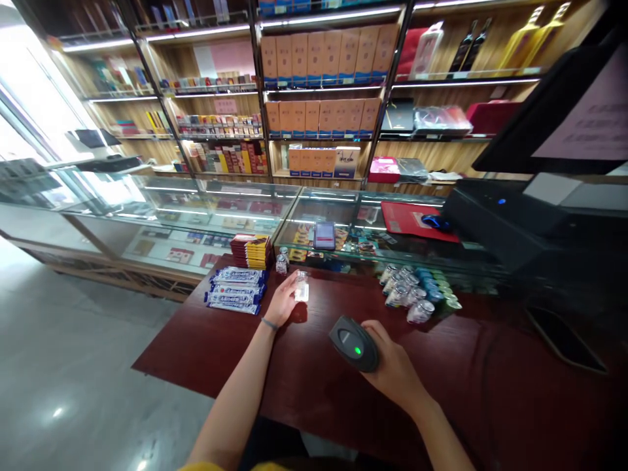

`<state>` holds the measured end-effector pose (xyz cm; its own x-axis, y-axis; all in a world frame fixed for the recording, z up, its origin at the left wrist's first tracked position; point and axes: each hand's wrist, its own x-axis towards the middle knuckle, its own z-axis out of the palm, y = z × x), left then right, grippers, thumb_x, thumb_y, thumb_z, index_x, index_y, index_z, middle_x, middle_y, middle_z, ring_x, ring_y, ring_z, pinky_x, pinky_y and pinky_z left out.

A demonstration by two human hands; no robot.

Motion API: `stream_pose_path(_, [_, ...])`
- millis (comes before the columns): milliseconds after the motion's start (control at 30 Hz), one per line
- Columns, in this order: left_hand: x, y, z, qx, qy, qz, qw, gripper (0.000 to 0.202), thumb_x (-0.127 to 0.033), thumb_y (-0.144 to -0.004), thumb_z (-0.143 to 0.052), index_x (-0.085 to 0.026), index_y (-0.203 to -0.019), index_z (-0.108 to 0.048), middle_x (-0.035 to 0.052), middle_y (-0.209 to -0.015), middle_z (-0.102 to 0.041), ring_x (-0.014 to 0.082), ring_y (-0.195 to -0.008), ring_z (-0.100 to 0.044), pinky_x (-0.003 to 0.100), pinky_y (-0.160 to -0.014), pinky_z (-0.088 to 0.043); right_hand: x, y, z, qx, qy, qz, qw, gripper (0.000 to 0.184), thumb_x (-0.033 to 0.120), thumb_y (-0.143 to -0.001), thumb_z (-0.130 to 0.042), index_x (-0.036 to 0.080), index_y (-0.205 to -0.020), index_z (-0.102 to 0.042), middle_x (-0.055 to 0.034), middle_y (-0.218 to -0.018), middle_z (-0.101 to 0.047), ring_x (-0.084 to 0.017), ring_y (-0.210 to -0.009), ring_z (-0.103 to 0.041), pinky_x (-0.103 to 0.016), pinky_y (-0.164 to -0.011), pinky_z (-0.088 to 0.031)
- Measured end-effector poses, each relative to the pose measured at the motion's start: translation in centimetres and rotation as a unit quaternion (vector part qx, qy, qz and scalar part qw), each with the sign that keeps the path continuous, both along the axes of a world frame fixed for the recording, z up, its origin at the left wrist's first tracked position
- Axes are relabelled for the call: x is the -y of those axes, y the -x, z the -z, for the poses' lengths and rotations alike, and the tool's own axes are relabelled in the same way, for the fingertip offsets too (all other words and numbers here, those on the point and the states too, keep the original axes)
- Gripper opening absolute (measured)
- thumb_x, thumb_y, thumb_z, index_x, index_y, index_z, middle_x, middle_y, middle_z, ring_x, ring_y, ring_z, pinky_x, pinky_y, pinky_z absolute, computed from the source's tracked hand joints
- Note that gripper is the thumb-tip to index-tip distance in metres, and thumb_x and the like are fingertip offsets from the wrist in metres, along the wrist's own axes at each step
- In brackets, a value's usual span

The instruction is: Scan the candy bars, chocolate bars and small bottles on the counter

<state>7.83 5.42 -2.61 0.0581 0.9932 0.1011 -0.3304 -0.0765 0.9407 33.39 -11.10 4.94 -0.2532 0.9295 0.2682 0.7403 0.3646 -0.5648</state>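
In my right hand is a dark barcode scanner, its green light glowing and its head turned left toward my other hand. My left hand grips a small clear bottle or jar with a pale label, held on or just above the red-brown table. Two similar small jars stand just behind that hand. Left of it lie several blue-and-white packets in a row. A stack of red and yellow boxes stands behind the packets.
Several small jars with silver, blue and green labels cluster at the right of the table. A glass display counter runs behind, with a small screen on it. A monitor overhangs the right. A phone lies at the right edge.
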Motion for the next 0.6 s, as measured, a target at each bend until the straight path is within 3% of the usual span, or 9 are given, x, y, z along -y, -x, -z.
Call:
stream_pose_path(100, [0.3, 0.0, -0.1, 0.063, 0.044, 0.049, 0.996, 0.061, -0.035, -0.081, -0.071, -0.021, -0.138, -0.056, 0.0132, -0.129, -0.066, 0.0252, -0.111, -0.067, 0.040, -0.092, -0.055, -0.1, -0.2, 0.2, 0.002, -0.011, 0.006, 1.000, 0.044, 0.019, -0.078, -0.057, 0.025, -0.121, -0.047, -0.0085, -0.123, -0.056, -0.025, -0.095, -0.070, -0.033, -0.076, -0.055])
stream_pose_path(200, [0.6, 0.0, -0.1, 0.032, 0.021, 0.019, 0.999, 0.074, -0.036, -0.081, -0.072, -0.026, -0.148, -0.043, 0.0114, -0.125, -0.065, 0.0224, -0.106, -0.067, 0.037, -0.087, -0.055, -0.2, -0.4, 0.4, -0.001, -0.019, 0.009, 1.000, 0.045, 0.018, -0.078, -0.057, 0.026, -0.121, -0.047, -0.0084, -0.123, -0.056, -0.025, -0.095, -0.070, -0.033, -0.076, -0.055])
stream_pose_path(300, [0.5, 0.2, 0.1, -0.070, -0.040, -0.092, 0.993, 0.074, -0.033, -0.080, -0.073, -0.025, -0.147, -0.042, 0.0103, -0.123, -0.062, 0.0207, -0.104, -0.065, 0.037, -0.090, -0.053, -0.2, -0.6, 0.5, -0.004, -0.017, 0.010, 1.000, 0.043, 0.017, -0.079, -0.056, 0.026, -0.120, -0.046, -0.0082, -0.123, -0.055, -0.024, -0.093, -0.069, -0.033, -0.075, -0.055])
stream_pose_path(433, [-0.2, 0.9, 0.4, -0.234, -0.116, -0.269, 0.927, 0.053, -0.026, -0.078, -0.072, -0.019, -0.128, -0.056, 0.0112, -0.122, -0.056, 0.0222, -0.107, -0.060, 0.038, -0.095, -0.050, -0.3, -0.9, 0.5, -0.001, -0.011, 0.015, 1.000, 0.036, 0.019, -0.082, -0.056, 0.027, -0.116, -0.047, -0.0075, -0.122, -0.055, -0.024, -0.092, -0.069, -0.033, -0.073, -0.054])
stream_pose_path(500, [-0.5, 1.4, 0.4, -0.274, -0.132, -0.313, 0.900, 0.047, -0.024, -0.078, -0.072, -0.018, -0.122, -0.057, 0.0104, -0.118, -0.056, 0.0229, -0.107, -0.058, 0.039, -0.095, -0.049, -0.4, -1.0, 0.5, -0.001, -0.013, 0.017, 1.000, 0.035, 0.019, -0.082, -0.056, 0.027, -0.116, -0.048, -0.0074, -0.123, -0.055, -0.024, -0.091, -0.070, -0.032, -0.072, -0.054])
stream_pose_path(600, [-0.8, 2.1, 0.4, -0.294, -0.143, -0.337, 0.883, 0.044, -0.024, -0.078, -0.072, -0.019, -0.118, -0.056, 0.0088, -0.115, -0.056, 0.0228, -0.106, -0.057, 0.039, -0.094, -0.048, -0.6, -1.2, 0.8, -0.006, -0.019, 0.016, 1.000, 0.037, 0.020, -0.082, -0.056, 0.027, -0.118, -0.048, -0.0074, -0.124, -0.055, -0.023, -0.091, -0.070, -0.031, -0.071, -0.054])
